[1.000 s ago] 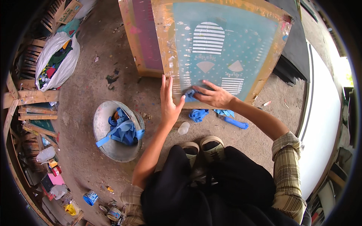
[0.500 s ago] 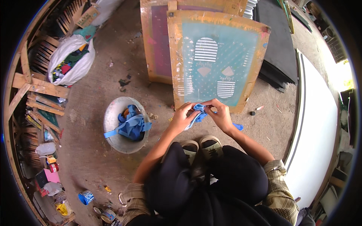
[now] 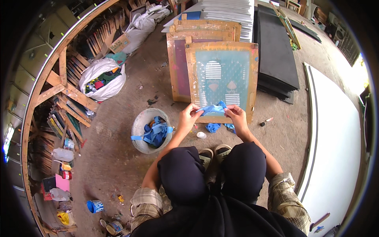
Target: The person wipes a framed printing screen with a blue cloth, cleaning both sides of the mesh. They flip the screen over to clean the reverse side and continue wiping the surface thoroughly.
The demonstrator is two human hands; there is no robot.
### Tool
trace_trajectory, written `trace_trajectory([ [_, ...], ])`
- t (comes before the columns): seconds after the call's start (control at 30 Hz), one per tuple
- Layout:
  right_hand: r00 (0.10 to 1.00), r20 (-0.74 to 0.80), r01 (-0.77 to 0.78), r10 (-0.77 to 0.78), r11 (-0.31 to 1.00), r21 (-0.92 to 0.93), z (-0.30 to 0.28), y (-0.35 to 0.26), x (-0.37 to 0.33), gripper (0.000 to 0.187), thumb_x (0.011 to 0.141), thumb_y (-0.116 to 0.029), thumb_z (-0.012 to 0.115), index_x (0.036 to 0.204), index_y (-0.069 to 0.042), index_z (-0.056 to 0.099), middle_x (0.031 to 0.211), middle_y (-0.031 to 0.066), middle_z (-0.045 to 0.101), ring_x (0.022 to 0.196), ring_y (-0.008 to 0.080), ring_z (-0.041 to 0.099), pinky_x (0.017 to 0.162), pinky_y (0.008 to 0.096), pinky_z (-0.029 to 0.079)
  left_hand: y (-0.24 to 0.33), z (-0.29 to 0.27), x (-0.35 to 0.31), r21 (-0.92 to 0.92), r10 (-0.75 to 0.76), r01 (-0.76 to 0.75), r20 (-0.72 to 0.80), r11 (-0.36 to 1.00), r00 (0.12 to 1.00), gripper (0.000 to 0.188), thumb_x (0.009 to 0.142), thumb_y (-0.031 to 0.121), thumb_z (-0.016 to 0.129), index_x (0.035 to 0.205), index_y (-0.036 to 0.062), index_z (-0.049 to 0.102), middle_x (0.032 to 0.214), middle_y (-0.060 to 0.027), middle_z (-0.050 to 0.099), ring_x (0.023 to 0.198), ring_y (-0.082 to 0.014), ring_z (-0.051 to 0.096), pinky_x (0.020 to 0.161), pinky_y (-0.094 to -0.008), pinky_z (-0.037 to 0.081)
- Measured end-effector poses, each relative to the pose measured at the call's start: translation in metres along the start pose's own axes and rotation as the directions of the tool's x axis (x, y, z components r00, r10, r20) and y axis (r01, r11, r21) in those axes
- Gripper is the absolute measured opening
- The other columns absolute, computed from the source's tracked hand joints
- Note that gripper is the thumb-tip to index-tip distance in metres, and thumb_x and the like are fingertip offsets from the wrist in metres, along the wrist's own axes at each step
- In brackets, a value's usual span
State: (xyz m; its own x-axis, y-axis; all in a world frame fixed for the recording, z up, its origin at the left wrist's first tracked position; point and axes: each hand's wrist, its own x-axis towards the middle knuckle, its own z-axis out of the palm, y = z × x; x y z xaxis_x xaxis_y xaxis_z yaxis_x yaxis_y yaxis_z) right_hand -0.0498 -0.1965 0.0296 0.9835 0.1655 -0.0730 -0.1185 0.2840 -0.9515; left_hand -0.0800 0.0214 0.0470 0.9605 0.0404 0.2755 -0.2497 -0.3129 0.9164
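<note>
A light-blue strip of cloth (image 3: 211, 109) stretches between my two hands, slightly twisted and darker toward its right end. My left hand (image 3: 189, 115) pinches one end and my right hand (image 3: 237, 116) pinches the other. Below it on the floor lie a crumpled blue cloth bundle (image 3: 213, 127) and a small white round container (image 3: 201, 135). Another bit of blue is partly hidden beside my right hand. To the left stands a grey-white bucket (image 3: 138, 144) with blue cloth strips (image 3: 156, 135) heaped inside and hanging over its rim.
Wood-framed printing screens (image 3: 223, 85) lean just beyond my hands. Black sheets (image 3: 278, 59) are stacked behind them, and a large white panel (image 3: 333, 138) lies at right. A white sack of scraps (image 3: 89, 87), wooden racks and a blue-stained tub (image 3: 94, 206) line the left side.
My hands have moved apart, and the cloth bunched between them is now drawn out lengthwise. The view has tilted up, showing more of the far floor and stacks.
</note>
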Motion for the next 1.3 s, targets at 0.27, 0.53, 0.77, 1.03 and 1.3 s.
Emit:
trace_trajectory([
  [0.27, 0.991, 0.122, -0.092, 0.057, 0.948, 0.306, 0.000, -0.002, -0.012, 0.006, 0.089, -0.007, 0.058, 0.091, -0.001, 0.057, 0.091, 0.0063, 0.061, 0.084, 0.0147, 0.061, 0.084, 0.0275, 0.048, -0.001, -0.011, -0.030, -0.277, -0.037, 0.088, 0.183, 0.957, 0.982, 0.010, 0.091, 0.000, 0.055, 0.096, 0.0032, 0.047, 0.093, -0.0059, 0.063, 0.086, -0.0105, 0.059, 0.067, -0.0242, 0.049],
  [0.53, 0.981, 0.191, -0.097, 0.038, 0.947, 0.308, 0.014, 0.000, -0.003, 0.008, 0.093, -0.007, 0.052, 0.100, -0.003, 0.049, 0.089, 0.0109, 0.064, 0.084, 0.0180, 0.064, 0.078, 0.0310, 0.052, -0.006, -0.036, -0.022, -0.265, -0.185, 0.322, 0.435, 0.909, 0.881, 0.015, 0.096, 0.008, 0.040, 0.111, 0.0065, 0.044, 0.105, -0.0078, 0.061, 0.090, -0.0121, 0.060, 0.076, -0.0258, 0.046],
  [0.77, 0.979, 0.183, -0.121, 0.092, 0.981, 0.154, 0.028, 0.023, 0.012, 0.009, 0.095, -0.007, 0.047, 0.102, -0.003, 0.050, 0.092, 0.0165, 0.066, 0.083, 0.0204, 0.065, 0.077, 0.0308, 0.051, -0.031, -0.002, -0.011, -0.265, -0.175, 0.313, 0.440, 0.912, 0.881, 0.026, 0.091, 0.019, 0.059, 0.111, 0.0058, 0.050, 0.098, -0.0027, 0.059, 0.084, -0.0076, 0.055, 0.076, -0.0245, 0.043],
  [1.03, 0.953, 0.148, -0.287, 0.264, 0.944, 0.161, 0.033, 0.048, 0.027, 0.034, 0.096, -0.025, 0.048, 0.124, -0.006, 0.050, 0.094, 0.0049, 0.058, 0.083, 0.0135, 0.058, 0.077, 0.0300, 0.047, -0.081, 0.015, -0.006, -0.269, -0.283, 0.324, 0.181, 0.907, 0.942, 0.016, 0.087, 0.017, 0.066, 0.092, 0.0024, 0.060, 0.076, 0.0033, 0.058, 0.068, -0.0024, 0.050, 0.061, -0.0196, 0.041],
  [1.3, 0.985, 0.111, -0.058, 0.134, 0.854, -0.517, 0.010, 0.098, 0.058, 0.032, 0.087, -0.027, 0.064, 0.100, 0.003, 0.065, 0.103, 0.0092, 0.060, 0.085, 0.0148, 0.059, 0.076, 0.0281, 0.046, -0.095, 0.004, -0.008, -0.195, -0.402, 0.440, 0.204, 0.877, 0.893, 0.022, 0.081, 0.014, 0.073, 0.094, 0.0004, 0.062, 0.079, 0.0004, 0.063, 0.070, -0.0038, 0.055, 0.062, -0.0214, 0.045],
])
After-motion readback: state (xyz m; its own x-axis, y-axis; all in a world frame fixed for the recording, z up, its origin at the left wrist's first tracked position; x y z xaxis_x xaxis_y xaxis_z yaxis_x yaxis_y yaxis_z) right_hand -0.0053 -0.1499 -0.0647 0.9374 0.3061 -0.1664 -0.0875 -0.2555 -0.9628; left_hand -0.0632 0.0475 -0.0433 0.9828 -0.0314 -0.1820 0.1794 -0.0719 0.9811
